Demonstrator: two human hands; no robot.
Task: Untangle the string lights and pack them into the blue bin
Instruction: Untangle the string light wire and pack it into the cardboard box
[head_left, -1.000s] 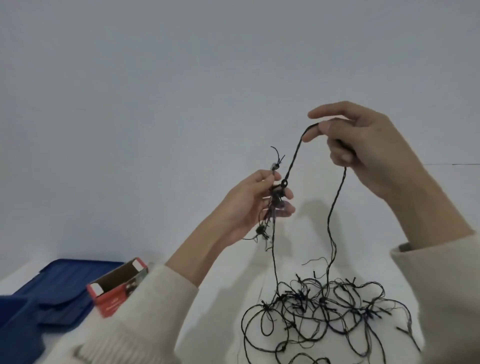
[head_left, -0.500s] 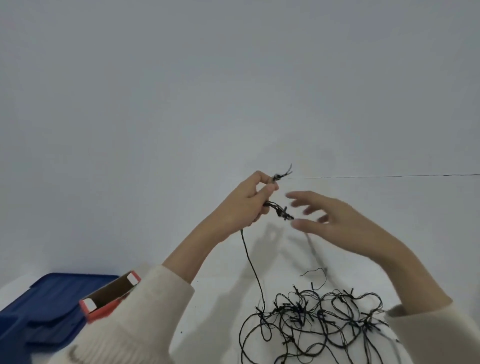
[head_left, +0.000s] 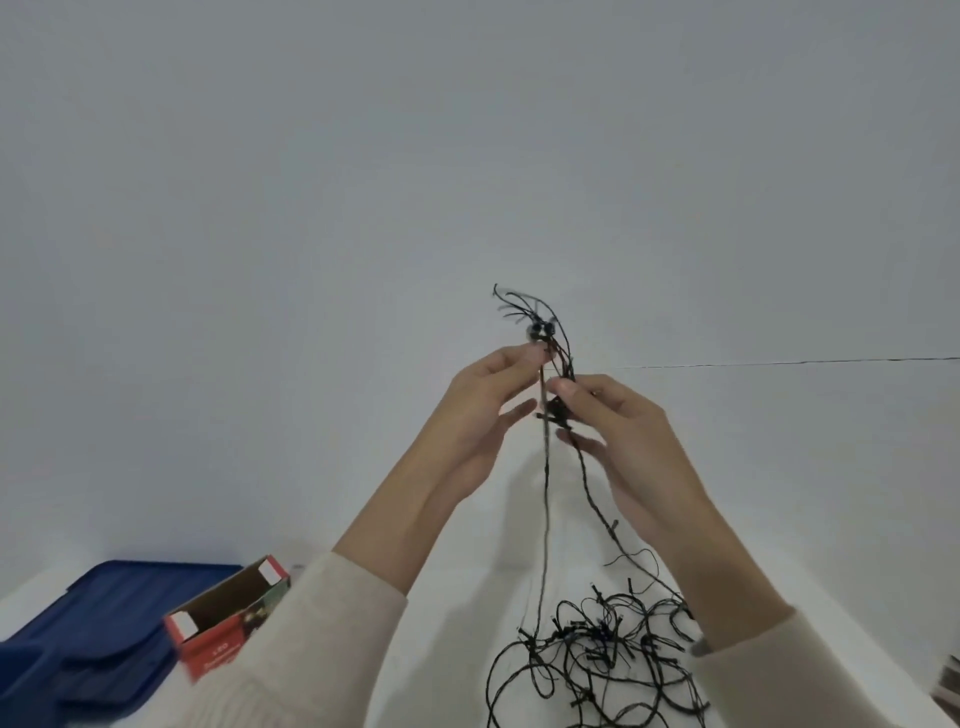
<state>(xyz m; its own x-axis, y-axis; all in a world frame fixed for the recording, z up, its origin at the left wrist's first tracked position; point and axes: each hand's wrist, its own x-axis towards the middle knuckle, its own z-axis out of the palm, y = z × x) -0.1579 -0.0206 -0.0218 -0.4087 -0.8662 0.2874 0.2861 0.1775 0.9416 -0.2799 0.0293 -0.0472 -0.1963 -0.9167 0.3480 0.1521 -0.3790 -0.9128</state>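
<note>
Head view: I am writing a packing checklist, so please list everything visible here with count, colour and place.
string lights: one tangle, black; heaped on the table at lower right, one end raised between both hands.
blue bin: blue; lower left corner, cut off, pieces uncountable.
cardboard box: one, red, brown inside; open, right of the blue bin.
table: one, white; under everything.
wall: grey; behind.
thin dark line: one; from the hands to the right edge, unidentifiable.
sleeves: two, cream; bottom edge.
left hand: one; raised at centre, grip pinching the string lights.
right hand: one; beside it, grip pinching them too.
</note>
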